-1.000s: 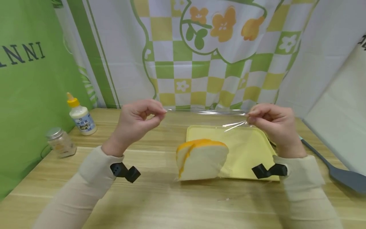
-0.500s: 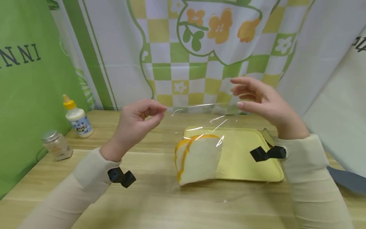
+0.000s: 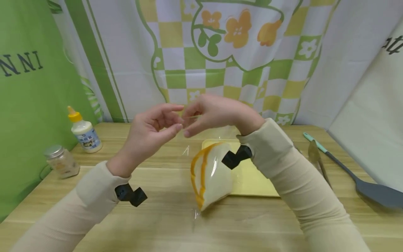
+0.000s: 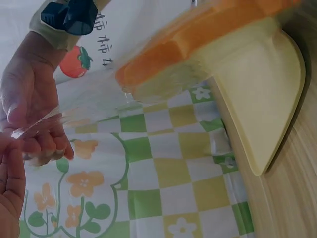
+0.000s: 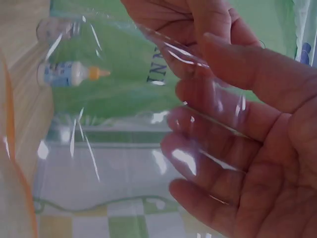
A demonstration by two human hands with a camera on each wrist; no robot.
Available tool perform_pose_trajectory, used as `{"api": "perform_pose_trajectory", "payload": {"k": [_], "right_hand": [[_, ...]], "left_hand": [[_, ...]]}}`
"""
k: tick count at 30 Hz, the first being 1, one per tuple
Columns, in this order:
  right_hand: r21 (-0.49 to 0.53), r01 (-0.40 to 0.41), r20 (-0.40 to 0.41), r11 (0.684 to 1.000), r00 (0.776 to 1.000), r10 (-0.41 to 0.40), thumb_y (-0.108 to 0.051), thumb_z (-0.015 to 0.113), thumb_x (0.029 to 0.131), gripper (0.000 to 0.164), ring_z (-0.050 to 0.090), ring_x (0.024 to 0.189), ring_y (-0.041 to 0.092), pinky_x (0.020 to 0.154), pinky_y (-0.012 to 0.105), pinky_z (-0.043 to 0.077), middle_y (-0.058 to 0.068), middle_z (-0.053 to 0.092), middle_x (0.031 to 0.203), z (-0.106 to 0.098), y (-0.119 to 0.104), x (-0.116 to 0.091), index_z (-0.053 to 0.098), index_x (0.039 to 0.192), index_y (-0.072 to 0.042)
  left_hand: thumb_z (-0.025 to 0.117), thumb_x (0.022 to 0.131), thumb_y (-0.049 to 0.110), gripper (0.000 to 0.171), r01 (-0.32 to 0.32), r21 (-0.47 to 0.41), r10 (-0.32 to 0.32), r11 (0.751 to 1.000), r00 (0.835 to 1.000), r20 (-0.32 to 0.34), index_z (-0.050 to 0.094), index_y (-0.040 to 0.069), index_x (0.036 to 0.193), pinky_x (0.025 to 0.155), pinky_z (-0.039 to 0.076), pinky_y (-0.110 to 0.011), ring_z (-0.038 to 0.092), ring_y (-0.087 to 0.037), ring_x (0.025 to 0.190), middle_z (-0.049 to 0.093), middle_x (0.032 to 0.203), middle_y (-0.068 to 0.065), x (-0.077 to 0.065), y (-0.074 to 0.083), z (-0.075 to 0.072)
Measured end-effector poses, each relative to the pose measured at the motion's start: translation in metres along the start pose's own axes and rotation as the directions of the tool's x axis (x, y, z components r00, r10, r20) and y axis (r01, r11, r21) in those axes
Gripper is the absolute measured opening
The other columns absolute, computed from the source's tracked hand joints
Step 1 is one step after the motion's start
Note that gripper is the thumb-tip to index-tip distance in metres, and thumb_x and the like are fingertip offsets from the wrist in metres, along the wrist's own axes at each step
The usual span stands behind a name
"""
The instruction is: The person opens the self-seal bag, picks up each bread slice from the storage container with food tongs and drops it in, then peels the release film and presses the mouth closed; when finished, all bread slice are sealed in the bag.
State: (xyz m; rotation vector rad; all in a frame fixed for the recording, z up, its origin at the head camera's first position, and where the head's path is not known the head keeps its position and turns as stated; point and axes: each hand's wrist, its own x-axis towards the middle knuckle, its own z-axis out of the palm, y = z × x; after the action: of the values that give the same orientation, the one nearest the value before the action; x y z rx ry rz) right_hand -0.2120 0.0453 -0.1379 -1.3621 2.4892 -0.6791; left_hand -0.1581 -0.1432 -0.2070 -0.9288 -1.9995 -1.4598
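Note:
Two orange-crusted slices of bread (image 3: 217,178) lean together inside a clear plastic bag (image 3: 186,150), by the front left of a yellow tray (image 3: 255,182). Pinched between fingers and thumb, the bag's top edge is held up by my left hand (image 3: 151,127). My right hand (image 3: 217,113) has come up against the left, thumb and fingers parted. In the right wrist view, the right fingers (image 5: 218,144) lie fairly straight behind the shiny film, with the left hand (image 5: 193,29) above. The left wrist view shows the film drawn to a point at the left fingertips.
At the left stand a yellow-capped squeeze bottle (image 3: 85,131) and a glass jar (image 3: 61,161) with a silver lid. On the right lie a grey spatula (image 3: 365,185) and a pair of tongs (image 3: 316,157). A printed curtain (image 3: 195,70) hangs behind the wooden table.
My right hand lets go of the bag's right corner, rises, then swings left to my left hand. The bag's edge folds over leftward and the bread turns and tilts. My left hand stays nearly in place.

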Motion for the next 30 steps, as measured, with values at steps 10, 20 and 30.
{"api": "perform_pose_trajectory", "payload": {"k": [10, 20, 30], "right_hand": [[-0.01, 0.001, 0.019, 1.0, 1.0, -0.001, -0.015, 0.072, 0.08, 0.003, 0.048, 0.067, 0.009, 0.067, 0.025, 0.043, -0.005, 0.061, 0.066, -0.005, 0.0, 0.0, 0.072, 0.078, -0.012], [-0.039, -0.102, 0.012, 0.994, 0.995, 0.103, -0.017, 0.073, 0.08, 0.005, 0.05, 0.068, 0.011, 0.067, 0.026, 0.043, -0.004, 0.067, 0.071, -0.011, 0.024, -0.022, 0.073, 0.079, -0.012], [-0.001, -0.154, -0.007, 0.988, 0.988, 0.154, -0.016, 0.072, 0.081, 0.007, 0.057, 0.079, 0.012, 0.074, 0.028, 0.046, -0.001, 0.069, 0.08, -0.017, 0.048, -0.051, 0.074, 0.083, -0.011]], "left_hand": [[0.062, 0.075, -0.018, 0.035, 0.02, -0.011, -0.02, 1.0, 1.0, -0.023, 0.058, -0.007, 0.108, 0.062, 0.052, -0.022, 0.062, -0.013, 0.071, 0.065, 0.08, -0.001, 0.0, 0.014, 0.002], [0.061, 0.075, -0.019, 0.046, 0.074, -0.1, -0.079, 0.992, 0.995, -0.055, 0.05, -0.003, 0.117, 0.061, 0.051, -0.021, 0.06, -0.015, 0.07, 0.064, 0.078, 0.0, -0.006, 0.014, -0.004], [0.061, 0.073, -0.021, 0.051, 0.074, -0.119, -0.086, 0.99, 0.992, -0.093, 0.056, 0.009, 0.114, 0.061, 0.051, -0.02, 0.061, -0.013, 0.069, 0.065, 0.077, 0.0, -0.013, 0.016, -0.014]]}}
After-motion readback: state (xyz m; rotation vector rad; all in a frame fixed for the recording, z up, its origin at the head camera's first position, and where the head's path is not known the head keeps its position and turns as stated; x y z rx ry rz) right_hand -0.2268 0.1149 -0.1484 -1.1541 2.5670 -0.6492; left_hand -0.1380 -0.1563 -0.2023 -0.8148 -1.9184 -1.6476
